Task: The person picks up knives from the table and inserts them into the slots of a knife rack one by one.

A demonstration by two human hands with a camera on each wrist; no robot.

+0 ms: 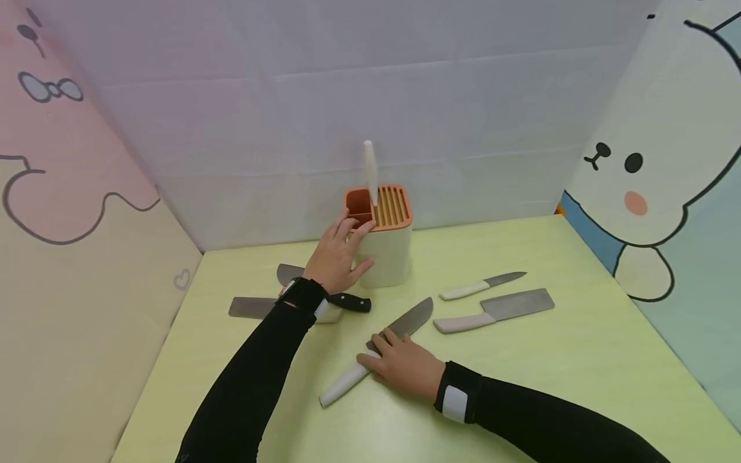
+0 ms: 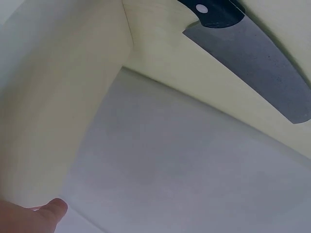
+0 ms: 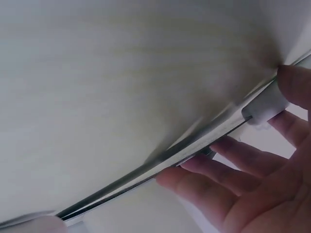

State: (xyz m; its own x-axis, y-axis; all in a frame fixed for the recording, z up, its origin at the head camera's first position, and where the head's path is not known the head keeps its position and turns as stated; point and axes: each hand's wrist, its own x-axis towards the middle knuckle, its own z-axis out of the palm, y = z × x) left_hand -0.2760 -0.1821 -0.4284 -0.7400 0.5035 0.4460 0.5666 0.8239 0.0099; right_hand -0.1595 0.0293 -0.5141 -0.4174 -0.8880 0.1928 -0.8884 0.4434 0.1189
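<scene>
A cream knife block [image 1: 389,254] with an orange slotted top stands at the back of the yellow-green table [image 1: 579,360]. One white-handled knife [image 1: 370,168] sticks up from a slot. My left hand [image 1: 347,241] rests against the block's left side, fingers straight on its upper edge and thumb across its front; the thumb tip [image 2: 48,211] touches the block [image 2: 53,97] in the left wrist view. My right hand [image 1: 384,350] grips a long white-handled chef's knife [image 1: 408,319] lying on the table, where blade meets handle. In the right wrist view, its fingers [image 3: 209,179] curl along that knife [image 3: 146,170].
A black-handled knife [image 1: 350,301] and a cleaver [image 1: 250,307] lie under my left forearm. A small white-handled knife [image 1: 480,286] and a pale-handled cleaver [image 1: 498,308] lie right of the block. Cartoon-printed panels wall in the table on three sides.
</scene>
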